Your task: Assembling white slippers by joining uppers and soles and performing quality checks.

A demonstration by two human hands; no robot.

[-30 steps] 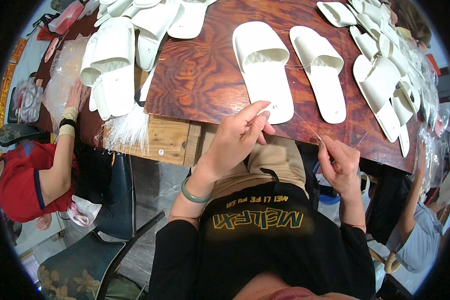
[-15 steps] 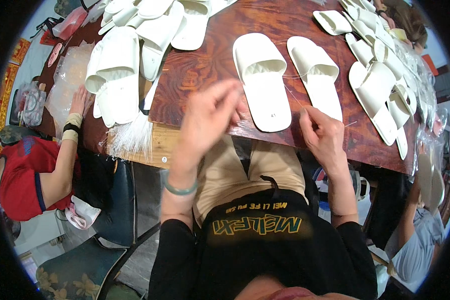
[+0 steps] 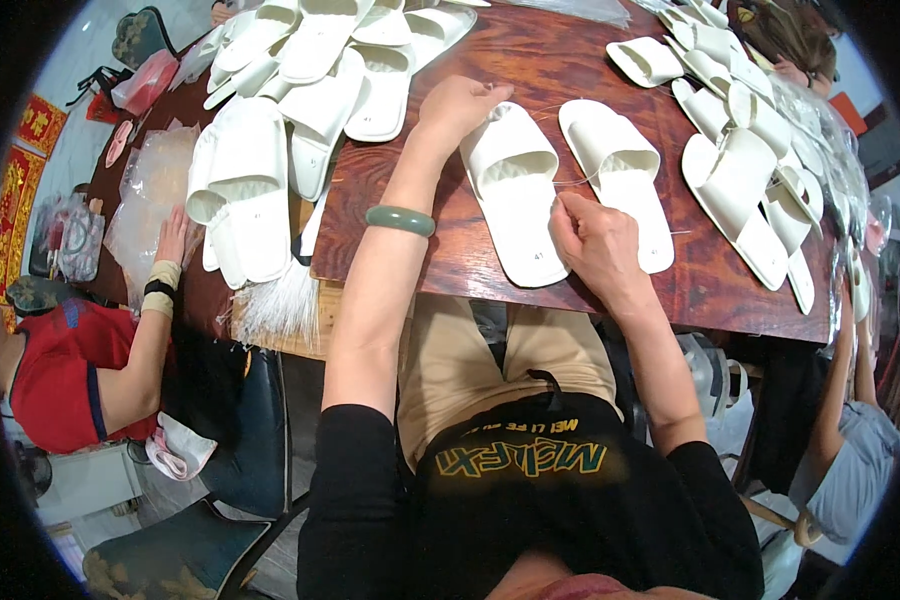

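A pair of white slippers lies side by side on the wooden table, toes pointing away from me. My left hand (image 3: 462, 108) reaches to the toe of the left slipper (image 3: 526, 222), its fingers bent together there; what they hold, if anything, is too small to make out. Beside that slipper's inner edge, my right hand (image 3: 600, 238) is closed in a pinch on a thin pale thread. The thread shows between the two straps and pokes out past the right slipper (image 3: 653, 238). A green bangle (image 3: 400, 221) circles my left wrist.
White slippers (image 3: 255, 230) are heaped at the left, above a bundle of white threads (image 3: 278, 312). More slippers (image 3: 735, 195) pile up at the right beside clear plastic bags. A person in red (image 3: 80, 375) rests a hand on plastic sheeting (image 3: 150, 205); another in grey-blue (image 3: 855, 450) sits right.
My left hand has moved away from me to the left slipper's toe. The right hand has shifted left, up against that slipper's edge. The whole view has tilted slightly.
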